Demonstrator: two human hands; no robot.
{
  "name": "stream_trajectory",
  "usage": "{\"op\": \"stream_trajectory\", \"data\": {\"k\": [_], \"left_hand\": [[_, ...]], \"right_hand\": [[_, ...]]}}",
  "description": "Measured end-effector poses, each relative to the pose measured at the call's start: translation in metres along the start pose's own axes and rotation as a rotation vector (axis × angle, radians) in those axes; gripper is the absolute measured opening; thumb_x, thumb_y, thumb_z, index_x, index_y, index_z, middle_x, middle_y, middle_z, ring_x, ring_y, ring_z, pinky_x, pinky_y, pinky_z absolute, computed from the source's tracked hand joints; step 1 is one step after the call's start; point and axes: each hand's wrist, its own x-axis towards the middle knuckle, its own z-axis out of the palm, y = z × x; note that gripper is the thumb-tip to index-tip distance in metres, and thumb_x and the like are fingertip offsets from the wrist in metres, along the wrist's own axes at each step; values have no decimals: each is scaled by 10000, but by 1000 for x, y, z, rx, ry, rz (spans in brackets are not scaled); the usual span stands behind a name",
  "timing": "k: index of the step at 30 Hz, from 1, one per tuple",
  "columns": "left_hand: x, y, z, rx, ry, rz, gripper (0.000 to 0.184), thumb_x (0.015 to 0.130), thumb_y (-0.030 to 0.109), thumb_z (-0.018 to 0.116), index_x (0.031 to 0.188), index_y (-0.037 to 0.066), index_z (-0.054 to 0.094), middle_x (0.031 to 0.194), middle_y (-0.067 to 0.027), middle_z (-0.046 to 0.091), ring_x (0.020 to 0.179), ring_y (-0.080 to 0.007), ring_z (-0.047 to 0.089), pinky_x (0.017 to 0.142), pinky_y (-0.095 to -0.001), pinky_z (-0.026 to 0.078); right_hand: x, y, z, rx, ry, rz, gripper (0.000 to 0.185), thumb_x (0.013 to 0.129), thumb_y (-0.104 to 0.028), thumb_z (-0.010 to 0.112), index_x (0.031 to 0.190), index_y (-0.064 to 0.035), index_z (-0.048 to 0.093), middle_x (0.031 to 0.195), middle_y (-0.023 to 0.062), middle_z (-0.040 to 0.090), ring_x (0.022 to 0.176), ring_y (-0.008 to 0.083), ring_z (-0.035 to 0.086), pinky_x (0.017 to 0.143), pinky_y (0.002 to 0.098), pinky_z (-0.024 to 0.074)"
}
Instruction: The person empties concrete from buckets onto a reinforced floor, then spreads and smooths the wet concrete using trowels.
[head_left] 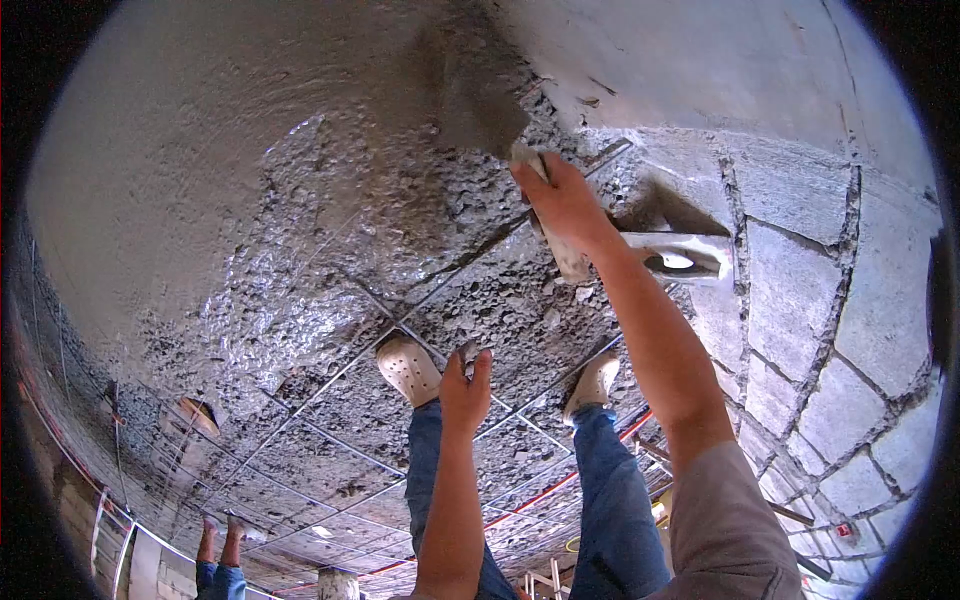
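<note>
My right hand is wrapped round the handle of a trowel, whose flat blade lies on wet grey concrete near the wall. My left hand hangs above the rebar grid between my feet. Its thumb and fingers are drawn together round something small and dark grey that I cannot make out. Just right of my right wrist is a pale float with an oval hole, beside the stone wall.
A stone wall with wide joints rises on the right. Crossing rebar covers rough gravel under my pale clogs. Another person's legs show at lower left. A red line runs behind my feet.
</note>
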Motion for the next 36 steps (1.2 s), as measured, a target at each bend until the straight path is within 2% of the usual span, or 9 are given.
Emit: {"op": "stream_trajectory", "data": {"k": [1, 4, 8, 10, 14, 17, 19, 22, 36], "left_hand": [[-1, 5, -2, 4, -7, -71, 477, 885, 379, 569, 1120, -35, 541, 962, -176, 617, 879, -222, 584, 759, -339, 452], [-1, 5, -1, -18, -9, -107, 470, 888, 374, 567, 1125, -31, 542, 964, -163, 618, 874, -207, 580, 761, -331, 450], [1, -2, 0, -67, -5, -140, 467, 889, 368, 568, 1132, -30, 540, 967, -152, 619, 877, -198, 573, 764, -325, 451], [2, -2, 1, -78, 13, -129, 464, 887, 367, 570, 1127, -30, 542, 967, -152, 620, 879, -199, 572, 765, -324, 451], [5, 2, -4, -16, -4, -89, 457, 884, 366, 572, 1115, -28, 548, 968, -155, 620, 880, -213, 575, 768, -330, 452], [6, 3, -2, 39, 27, -50, 445, 882, 359, 577, 1107, -24, 551, 959, -155, 620, 875, -224, 577, 773, -331, 450], [4, 6, -2, 32, 28, -53, 440, 883, 358, 576, 1103, -22, 551, 962, -159, 619, 882, -231, 578, 779, -332, 448], [3, 13, -4, 4, 33, -58, 431, 886, 358, 569, 1096, -18, 550, 975, -166, 616, 902, -241, 579, 790, -332, 442], [2, 25, -8, 89, 70, -45, 447, 882, 376, 570, 1089, -20, 553, 962, -162, 621, 878, -238, 590, 779, -337, 451]], "right_hand": [[7, -7, 5, -49, 79, -40, 478, 882, -427, 514, 954, 45, 521, 790, 262, 615, 744, 391, 632, 627, 467, 475], [56, -11, 24, -89, 206, -176, 513, 873, -429, 510, 1002, 67, 515, 852, 299, 612, 821, 449, 614, 691, 509, 477], [108, -21, 43, -164, 241, -178, 557, 900, -467, 477, 1126, 42, 473, 861, 266, 608, 809, 394, 621, 663, 470, 472], [124, -21, 50, -178, 315, -127, 521, 877, -422, 487, 1050, 69, 514, 877, 287, 619, 822, 464, 607, 737, 523, 492], [138, -19, 50, -153, 303, -127, 547, 886, -423, 472, 1068, 92, 498, 912, 297, 610, 865, 463, 600, 765, 519, 489], [140, -17, 43, -299, 280, -360, 615, 891, -444, 459, 1116, 129, 456, 950, 319, 593, 911, 455, 589, 784, 502, 490], [145, -14, 42, -131, 175, -75, 643, 893, -448, 457, 1157, 138, 430, 978, 329, 582, 948, 462, 573, 809, 497, 483], [147, -12, 46, -178, 269, -133, 635, 891, -448, 461, 1165, 124, 438, 986, 326, 584, 946, 475, 569, 812, 502, 481], [119, -10, 45, -175, 209, -168, 527, 887, -426, 479, 1015, 85, 488, 907, 357, 574, 896, 495, 574, 740, 539, 487]]}}
